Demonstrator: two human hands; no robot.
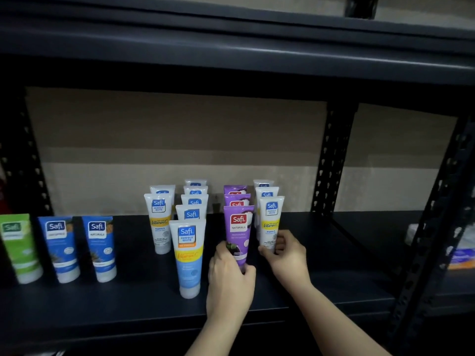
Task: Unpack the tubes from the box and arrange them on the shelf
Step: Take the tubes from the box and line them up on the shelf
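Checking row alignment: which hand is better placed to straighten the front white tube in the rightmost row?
Right hand: it already holds that white tube at its base; the left hand grips the purple tube.

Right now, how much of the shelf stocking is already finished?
Most looks done: rows of tubes stand on the shelf, plus a green tube and two blue ones at left. In hand: the left hand grips the front purple tube, the right hand the white tube. The box is out of view.

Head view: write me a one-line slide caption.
Left hand grips the front purple tube while right hand holds a white tube, both upright in rows on the dark shelf.
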